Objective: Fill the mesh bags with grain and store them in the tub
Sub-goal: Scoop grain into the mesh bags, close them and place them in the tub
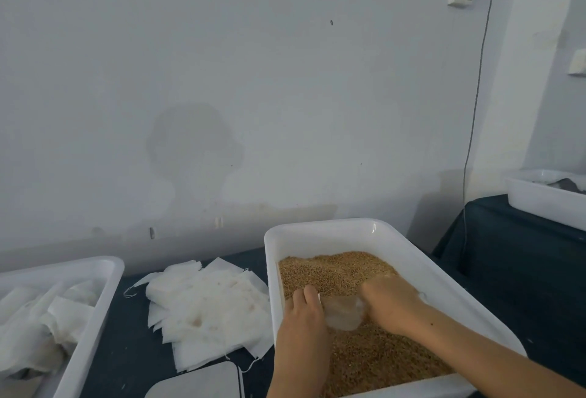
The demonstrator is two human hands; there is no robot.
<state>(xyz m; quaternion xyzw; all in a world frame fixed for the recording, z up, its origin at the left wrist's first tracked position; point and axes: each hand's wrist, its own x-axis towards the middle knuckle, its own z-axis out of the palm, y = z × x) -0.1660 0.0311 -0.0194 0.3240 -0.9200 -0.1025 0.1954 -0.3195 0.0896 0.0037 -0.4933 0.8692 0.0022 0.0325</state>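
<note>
A white tub (pixel 320 232) in front of me holds brown grain (pixel 336 270). Both my hands are down in it. A thin white mesh bag (pixel 344 312) lies on the grain between them. My left hand (pixel 304 318) holds the bag's left edge, and my right hand (pixel 393 302) grips its right side with fingers curled into the grain. A second white tub (pixel 95 296) at the left holds several pale filled bags (pixel 38 324).
A heap of flat empty mesh bags (pixel 203 305) lies on the dark table between the two tubs. A grey flat scale (pixel 196 381) sits at the near edge. Another white tub (pixel 545 201) stands on a dark table at the far right. A cable (pixel 475 106) hangs down the wall.
</note>
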